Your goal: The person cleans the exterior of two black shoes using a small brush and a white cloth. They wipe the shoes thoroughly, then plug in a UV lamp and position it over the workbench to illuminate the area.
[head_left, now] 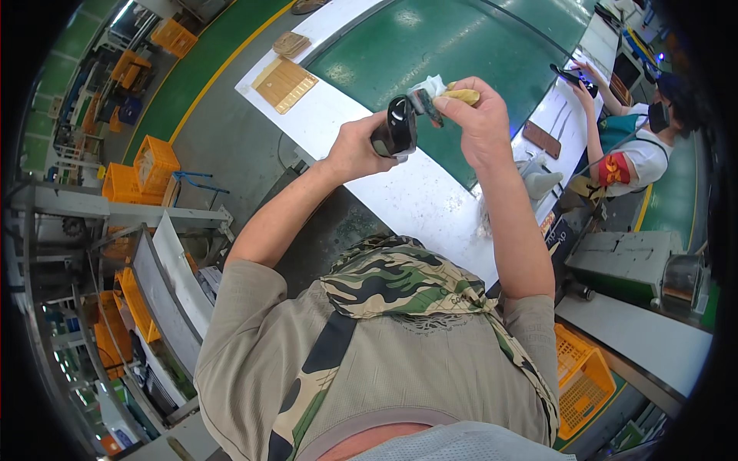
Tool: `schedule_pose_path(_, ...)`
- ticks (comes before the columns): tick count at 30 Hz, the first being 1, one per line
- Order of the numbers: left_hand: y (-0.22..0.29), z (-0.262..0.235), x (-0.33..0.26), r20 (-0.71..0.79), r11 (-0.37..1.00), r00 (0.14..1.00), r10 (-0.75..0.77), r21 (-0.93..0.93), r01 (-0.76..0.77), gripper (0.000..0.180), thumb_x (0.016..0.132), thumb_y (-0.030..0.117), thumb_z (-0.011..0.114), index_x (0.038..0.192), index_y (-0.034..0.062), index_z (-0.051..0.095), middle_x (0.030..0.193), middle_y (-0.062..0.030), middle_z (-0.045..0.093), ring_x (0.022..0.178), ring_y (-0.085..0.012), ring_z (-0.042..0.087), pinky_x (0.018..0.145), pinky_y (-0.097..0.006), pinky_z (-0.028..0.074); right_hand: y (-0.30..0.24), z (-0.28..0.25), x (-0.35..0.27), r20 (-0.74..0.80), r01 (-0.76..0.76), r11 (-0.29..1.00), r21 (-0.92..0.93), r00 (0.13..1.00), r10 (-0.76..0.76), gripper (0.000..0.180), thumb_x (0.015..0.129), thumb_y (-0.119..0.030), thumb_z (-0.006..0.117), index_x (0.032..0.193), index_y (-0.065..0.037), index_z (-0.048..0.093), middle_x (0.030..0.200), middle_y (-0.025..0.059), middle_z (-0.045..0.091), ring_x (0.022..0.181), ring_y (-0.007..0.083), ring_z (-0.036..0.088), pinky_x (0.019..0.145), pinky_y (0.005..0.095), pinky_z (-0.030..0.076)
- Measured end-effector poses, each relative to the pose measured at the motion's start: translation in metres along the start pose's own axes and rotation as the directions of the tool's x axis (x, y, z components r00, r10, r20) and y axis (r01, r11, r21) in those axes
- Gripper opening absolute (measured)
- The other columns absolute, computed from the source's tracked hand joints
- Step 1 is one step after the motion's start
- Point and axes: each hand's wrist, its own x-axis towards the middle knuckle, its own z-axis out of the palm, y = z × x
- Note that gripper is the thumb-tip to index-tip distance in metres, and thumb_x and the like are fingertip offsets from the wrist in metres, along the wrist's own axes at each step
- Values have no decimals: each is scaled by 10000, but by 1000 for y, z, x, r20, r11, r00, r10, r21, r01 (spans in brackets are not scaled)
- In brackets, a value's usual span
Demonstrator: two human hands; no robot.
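My left hand (355, 150) is closed around a glossy black piece (398, 123) with a rounded, curved surface, raised above the white bench edge. My right hand (478, 121) pinches a small bundle, with a yellow wad (461, 95) at the fingers. White cloth (429, 86) and a dark strip (432, 111) stick out of it toward the black piece. The bundle's near end is close against the black piece's right side; whether they touch I cannot tell. Both hands are over the bench, in front of my camouflage apron (392, 280).
A green conveyor belt (400, 46) runs beyond the white bench (415, 200). Brown cardboard (283, 84) lies at left. At right are a brown phone-shaped rectangle (542, 139), a grey object (540, 183) and a co-worker (634, 134) holding a black part. Orange crates (157, 161) stand at left.
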Motion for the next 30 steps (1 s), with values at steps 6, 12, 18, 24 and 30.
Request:
schedule_pose_path(6,3,-21,2,272,985,952,-141,-59,162,531,547,216,842,995,12,644,846,-94,677,775,-179,646,758,-307,518,2,-5,21,61,158,981,-115,986,-152,140,807,48,694,857,5,571,853,78,621,731,125,601,635,264,511)
schedule_pose_path(12,5,-26,4,501,871,855,-135,-351,344,508,561,150,840,1002,-17,653,887,-62,680,810,-166,632,785,-295,509,10,-22,33,110,219,952,-214,974,-199,151,789,35,702,830,-17,567,938,88,626,805,106,589,696,235,504)
schedule_pose_path(18,17,-21,14,622,682,775,-116,-517,517,601,562,101,823,1117,-15,622,998,-79,655,921,-182,618,871,-305,487,13,-41,25,133,226,926,-302,972,-194,177,752,9,712,801,-29,546,959,98,625,838,111,577,720,245,502)
schedule_pose_path(24,16,-4,25,665,593,744,-62,-575,563,705,551,174,817,1181,-39,582,1035,-107,668,931,-208,643,890,-331,510,11,-56,1,101,181,946,-271,982,-159,191,748,2,712,781,-35,528,944,98,629,835,117,578,746,251,499)
schedule_pose_path(30,16,15,38,721,515,693,-14,-589,623,660,596,149,810,1180,-50,578,1044,-127,663,935,-218,651,880,-334,520,6,-75,-27,69,117,958,-260,992,-103,189,751,11,705,783,-38,526,929,90,642,821,111,578,735,248,500)
